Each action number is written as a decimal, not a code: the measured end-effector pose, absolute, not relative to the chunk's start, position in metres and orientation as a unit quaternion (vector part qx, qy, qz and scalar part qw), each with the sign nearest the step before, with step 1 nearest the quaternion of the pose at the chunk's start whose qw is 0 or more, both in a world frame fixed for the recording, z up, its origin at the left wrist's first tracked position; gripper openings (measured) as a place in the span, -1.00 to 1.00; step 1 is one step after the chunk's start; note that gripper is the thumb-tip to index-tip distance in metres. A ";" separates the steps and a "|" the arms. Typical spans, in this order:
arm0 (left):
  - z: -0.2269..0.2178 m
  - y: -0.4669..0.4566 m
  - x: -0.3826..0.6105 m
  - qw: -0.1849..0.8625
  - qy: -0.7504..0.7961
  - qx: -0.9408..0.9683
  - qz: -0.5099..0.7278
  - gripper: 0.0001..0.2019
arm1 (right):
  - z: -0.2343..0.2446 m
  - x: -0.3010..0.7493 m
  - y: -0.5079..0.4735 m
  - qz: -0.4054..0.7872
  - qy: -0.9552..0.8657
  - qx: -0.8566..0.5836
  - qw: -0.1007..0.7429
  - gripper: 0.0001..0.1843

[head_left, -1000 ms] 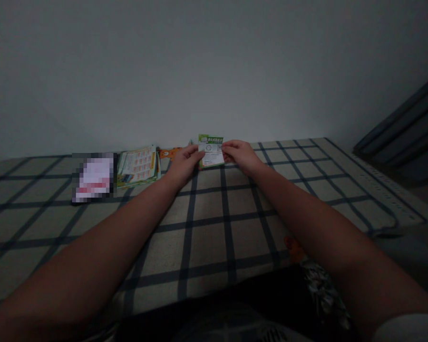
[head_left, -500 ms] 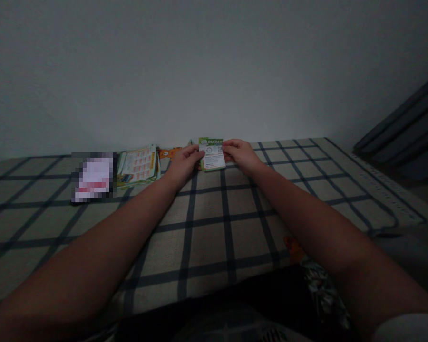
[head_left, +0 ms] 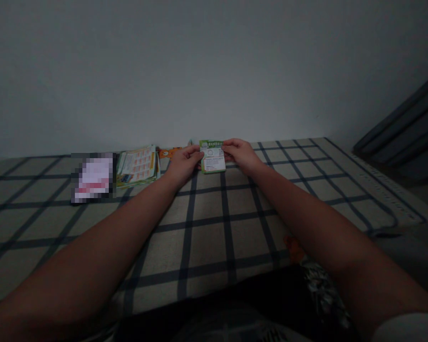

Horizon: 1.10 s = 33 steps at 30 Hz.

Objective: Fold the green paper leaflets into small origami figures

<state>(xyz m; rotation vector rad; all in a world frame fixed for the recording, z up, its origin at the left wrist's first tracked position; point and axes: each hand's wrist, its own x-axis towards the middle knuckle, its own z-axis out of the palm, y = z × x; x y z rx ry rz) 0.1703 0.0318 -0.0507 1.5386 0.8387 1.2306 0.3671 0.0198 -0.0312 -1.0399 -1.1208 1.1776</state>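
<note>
Between my two hands is a small green-and-white printed leaflet (head_left: 214, 159), folded or stacked in layers, held by its side edges. My left hand (head_left: 184, 164) pinches its left edge, thumb on the front face. On the opposite edge, the thumb and fingers of my right hand (head_left: 240, 154) close in the same way. The fingers behind the paper are hidden. To the left of my left hand lies a pile of green-and-white printed sheets (head_left: 138, 164) with orange and yellow print on top.
A pixelated, dark-edged object (head_left: 94, 178) lies left of the pile. The checked tablecloth (head_left: 207, 237) covers the surface up to a plain wall (head_left: 214, 71). Dark curtain-like fabric (head_left: 406, 128) hangs at the right. An orange bear print (head_left: 171, 152) shows behind my left hand.
The leaflet in my hands has shifted slightly down and its layers now look more evenly lined up. Both hands keep their grip in nearly the same place.
</note>
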 end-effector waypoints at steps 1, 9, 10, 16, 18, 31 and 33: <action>-0.051 0.032 0.171 0.487 0.342 0.625 0.505 -0.76 | -0.031 0.367 0.020 0.503 -0.478 -0.442 0.569 -0.88; -0.054 0.035 0.170 0.469 0.341 0.640 0.504 -0.71 | -0.034 0.369 0.019 0.519 -0.477 -0.440 0.556 -0.93; -0.055 0.036 0.170 0.466 0.341 0.643 0.503 -0.71 | -0.034 0.369 0.019 0.520 -0.476 -0.439 0.558 -0.94; -0.058 0.039 0.169 0.472 0.341 0.645 0.495 -0.68 | -0.031 0.368 0.020 0.499 -0.478 -0.447 0.569 -0.91; -0.057 0.038 0.168 0.469 0.343 0.648 0.492 -0.67 | -0.029 0.368 0.019 0.495 -0.484 -0.447 0.567 -0.91; -0.056 0.036 0.169 0.487 0.335 0.642 0.489 -0.72 | -0.030 0.369 0.017 0.507 -0.483 -0.424 0.574 -0.93; -0.055 0.035 0.169 0.502 0.334 0.631 0.489 -0.69 | -0.030 0.369 0.018 0.499 -0.484 -0.427 0.578 -0.94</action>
